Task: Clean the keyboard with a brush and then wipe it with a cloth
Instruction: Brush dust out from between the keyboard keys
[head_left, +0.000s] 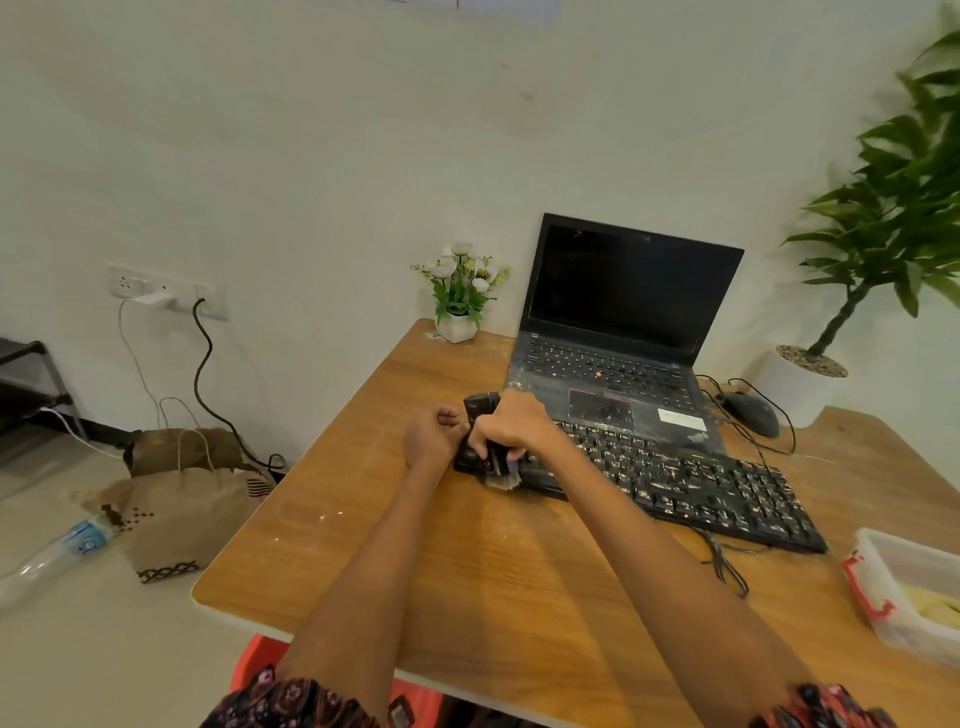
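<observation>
A rounded wooden desk (467, 551) carries an open black laptop (623, 312), and just in front of it lies a crumb-speckled black keyboard (691, 483). At the keyboard's left end, her right hand (511, 423) grips a dark-handled brush (501, 470), pale bristles down on the keys. Her left hand (435, 431) is clenched against that same end.

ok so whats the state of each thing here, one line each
keyboard: flat on the table, keys speckled with pale crumbs
brush: held by the right hand, bristles down at the keyboard's left end
left hand: fingers curled, at the keyboard's left edge; a grip cannot be told
laptop: lid open, screen dark, deck dusty
mouse: idle, beside the laptop
plastic container: lid off
charger: plugged into the wall socket
</observation>
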